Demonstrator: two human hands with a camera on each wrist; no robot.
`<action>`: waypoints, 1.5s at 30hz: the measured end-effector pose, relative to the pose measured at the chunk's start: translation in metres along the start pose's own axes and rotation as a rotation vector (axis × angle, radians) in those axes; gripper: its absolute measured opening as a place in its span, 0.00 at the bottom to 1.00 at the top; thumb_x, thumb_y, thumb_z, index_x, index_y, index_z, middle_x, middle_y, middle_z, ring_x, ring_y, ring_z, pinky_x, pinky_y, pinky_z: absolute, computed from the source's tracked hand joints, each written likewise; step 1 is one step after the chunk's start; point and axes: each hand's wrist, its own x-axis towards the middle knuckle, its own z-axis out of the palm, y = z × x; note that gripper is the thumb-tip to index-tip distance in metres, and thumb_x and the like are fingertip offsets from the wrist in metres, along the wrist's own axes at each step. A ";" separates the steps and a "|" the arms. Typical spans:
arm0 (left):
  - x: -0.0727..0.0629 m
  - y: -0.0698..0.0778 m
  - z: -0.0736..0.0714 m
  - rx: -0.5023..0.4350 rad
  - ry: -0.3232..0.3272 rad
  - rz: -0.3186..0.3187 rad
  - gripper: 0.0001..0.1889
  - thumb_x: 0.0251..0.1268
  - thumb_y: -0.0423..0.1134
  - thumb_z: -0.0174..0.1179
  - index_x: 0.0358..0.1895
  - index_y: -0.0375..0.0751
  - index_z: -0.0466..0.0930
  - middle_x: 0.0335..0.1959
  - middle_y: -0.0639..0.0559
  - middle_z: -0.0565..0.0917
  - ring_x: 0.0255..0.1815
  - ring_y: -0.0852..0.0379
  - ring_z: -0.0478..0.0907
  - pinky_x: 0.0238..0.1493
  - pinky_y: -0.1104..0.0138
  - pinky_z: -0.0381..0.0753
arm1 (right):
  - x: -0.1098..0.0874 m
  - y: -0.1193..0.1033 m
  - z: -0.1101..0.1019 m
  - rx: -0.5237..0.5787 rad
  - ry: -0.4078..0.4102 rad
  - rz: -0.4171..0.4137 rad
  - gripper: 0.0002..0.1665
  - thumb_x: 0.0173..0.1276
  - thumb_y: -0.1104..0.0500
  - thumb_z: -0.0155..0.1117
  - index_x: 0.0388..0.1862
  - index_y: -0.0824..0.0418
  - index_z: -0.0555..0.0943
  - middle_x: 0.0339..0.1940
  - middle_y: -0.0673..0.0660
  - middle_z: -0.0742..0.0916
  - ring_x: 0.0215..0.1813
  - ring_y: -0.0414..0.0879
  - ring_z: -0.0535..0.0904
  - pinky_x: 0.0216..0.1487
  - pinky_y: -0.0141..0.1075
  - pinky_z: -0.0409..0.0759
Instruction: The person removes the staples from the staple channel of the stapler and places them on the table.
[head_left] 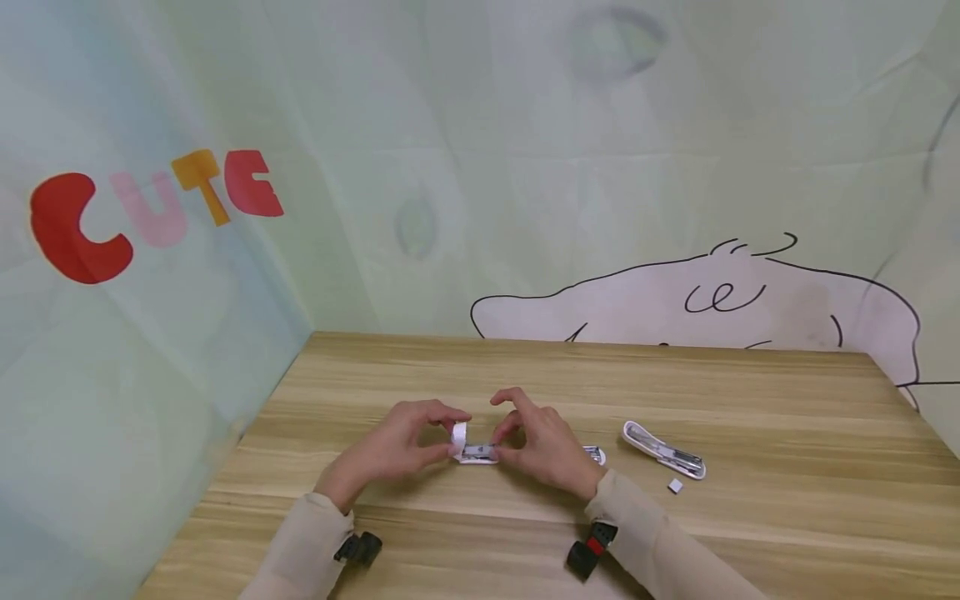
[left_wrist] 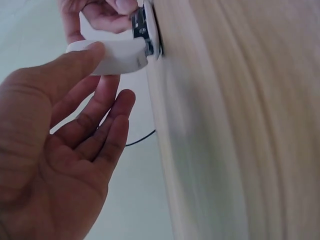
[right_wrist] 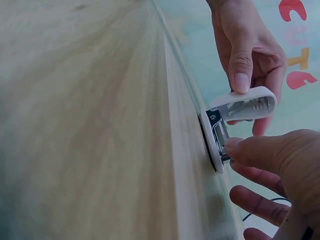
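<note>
A small white stapler [head_left: 477, 459] lies on the table with its top arm swung upright and its metal staple channel [right_wrist: 216, 125] exposed. My left hand [head_left: 397, 439] pinches the raised white top arm [left_wrist: 120, 56] between thumb and fingers. At the other end of the base, my right hand [head_left: 546, 446] grips the stapler's front with thumb and a finger, its index finger lifted off. Inside the raised arm, a spring [right_wrist: 242, 107] shows in the right wrist view.
Another open stapler [head_left: 663, 451] lies to the right, with a small white block [head_left: 676, 485] just in front of it. The end of a further stapler [head_left: 596, 455] peeks out behind my right wrist. A printed cloth [head_left: 525, 208] hangs behind the wooden table [head_left: 465, 367].
</note>
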 end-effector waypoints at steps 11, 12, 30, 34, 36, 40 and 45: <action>-0.006 -0.010 -0.010 -0.028 -0.020 -0.107 0.17 0.67 0.36 0.75 0.58 0.45 0.89 0.57 0.53 0.92 0.65 0.47 0.84 0.73 0.37 0.76 | -0.001 0.003 -0.001 -0.008 0.005 0.015 0.39 0.64 0.61 0.81 0.70 0.57 0.71 0.41 0.44 0.94 0.47 0.39 0.87 0.58 0.40 0.82; -0.006 -0.011 -0.011 -0.033 -0.017 -0.113 0.18 0.66 0.37 0.76 0.58 0.46 0.89 0.57 0.54 0.92 0.64 0.47 0.84 0.73 0.38 0.76 | -0.001 0.003 0.000 -0.011 0.005 0.011 0.39 0.64 0.62 0.81 0.70 0.57 0.71 0.41 0.44 0.94 0.46 0.39 0.87 0.58 0.40 0.82; -0.008 -0.008 -0.019 -0.049 0.007 -0.116 0.16 0.63 0.36 0.78 0.53 0.47 0.91 0.50 0.58 0.93 0.57 0.53 0.86 0.67 0.40 0.81 | 0.001 0.003 0.000 -0.089 -0.051 -0.088 0.30 0.71 0.63 0.75 0.69 0.57 0.74 0.41 0.46 0.90 0.40 0.39 0.81 0.46 0.30 0.75; -0.007 -0.008 -0.020 -0.056 0.002 -0.128 0.16 0.63 0.36 0.78 0.53 0.47 0.91 0.51 0.58 0.93 0.57 0.52 0.85 0.67 0.40 0.81 | 0.002 0.005 -0.001 -0.106 -0.069 -0.105 0.27 0.72 0.61 0.74 0.66 0.54 0.77 0.41 0.46 0.90 0.37 0.38 0.79 0.43 0.30 0.74; -0.007 -0.008 -0.020 -0.060 0.001 -0.127 0.16 0.63 0.36 0.78 0.54 0.46 0.91 0.51 0.58 0.93 0.58 0.52 0.85 0.67 0.40 0.80 | 0.001 0.005 -0.001 -0.116 -0.080 -0.106 0.26 0.72 0.59 0.74 0.66 0.52 0.78 0.41 0.45 0.90 0.36 0.37 0.78 0.43 0.30 0.73; -0.008 -0.008 -0.020 -0.063 -0.002 -0.112 0.16 0.63 0.37 0.78 0.54 0.45 0.91 0.51 0.58 0.93 0.58 0.53 0.85 0.67 0.40 0.81 | 0.000 0.005 -0.002 -0.131 -0.087 -0.126 0.22 0.72 0.58 0.75 0.62 0.50 0.80 0.42 0.46 0.90 0.37 0.38 0.79 0.43 0.29 0.74; -0.007 -0.008 -0.019 -0.051 -0.002 -0.109 0.16 0.63 0.37 0.78 0.54 0.46 0.91 0.51 0.59 0.93 0.59 0.53 0.85 0.68 0.40 0.80 | -0.002 0.004 -0.003 -0.173 -0.083 -0.161 0.16 0.73 0.57 0.74 0.57 0.49 0.85 0.45 0.47 0.91 0.42 0.39 0.82 0.48 0.31 0.75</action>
